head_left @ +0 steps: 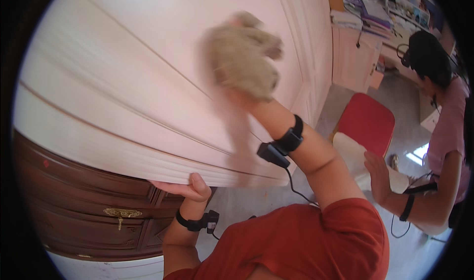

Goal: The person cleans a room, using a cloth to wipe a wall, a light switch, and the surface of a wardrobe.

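My right hand [244,76] is largely hidden by a crumpled beige cloth [240,57], blurred by motion, which it holds against or just over a pale pink-white panelled furniture surface [148,106]. The arm casts a shadow on the panel below it. At the panel's lower edge is my left hand [189,189], its palm and thumb touching the edge. Its fingertips are partly hidden, and no separate object shows in it. Both forearms wear black straps with small wired devices.
Dark wooden furniture [122,191] with brass handles stands at the lower left. On the right, a co-worker [440,106] sits beside a red-seated chair [366,120], one hand raised near my arm. Papers [374,13] lie stacked on a pale desk [351,54] behind. Cables hang nearby.
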Demonstrator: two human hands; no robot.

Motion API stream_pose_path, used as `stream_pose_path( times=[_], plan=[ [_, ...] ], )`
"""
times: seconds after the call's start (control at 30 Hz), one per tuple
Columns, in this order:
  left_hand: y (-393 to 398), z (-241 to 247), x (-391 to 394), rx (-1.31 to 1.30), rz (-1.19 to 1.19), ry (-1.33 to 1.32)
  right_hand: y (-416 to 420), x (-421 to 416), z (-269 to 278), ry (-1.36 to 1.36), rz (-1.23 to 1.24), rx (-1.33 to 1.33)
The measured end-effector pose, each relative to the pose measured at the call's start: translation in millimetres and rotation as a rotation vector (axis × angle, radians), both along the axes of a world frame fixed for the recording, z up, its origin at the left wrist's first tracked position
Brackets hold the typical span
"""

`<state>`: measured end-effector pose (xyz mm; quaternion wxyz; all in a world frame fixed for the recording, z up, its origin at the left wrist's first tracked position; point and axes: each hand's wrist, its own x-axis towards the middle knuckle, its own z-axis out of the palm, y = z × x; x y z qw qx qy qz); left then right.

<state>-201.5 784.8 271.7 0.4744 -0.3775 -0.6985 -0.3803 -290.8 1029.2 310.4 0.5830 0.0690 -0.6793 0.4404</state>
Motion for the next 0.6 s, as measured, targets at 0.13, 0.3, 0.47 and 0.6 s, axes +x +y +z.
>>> stream_pose_path(
  times=[0.13,0.3,0.47,0.6],
  plan=[
    [4.2,-4.4,-6.4,-0.009,-0.012,0.019,-6.7,10.5,11.2,0.121,-0.208,0.297],
    [24.8,10.7,-5.4,0.010,-0.132,0.022,20.3,-1.0,-163.3,-0.148,-0.007,-0.244],
    [14.8,7.3,-7.6,0.017,-0.071,0.049,5.7,9.3,-288.9,-0.099,1.026,-1.456],
    [6.1,8.5,-5.9,-0.010,-0.098,0.034,0.8,33.2,-205.2,0.206,1.755,-2.374]
  ],
)
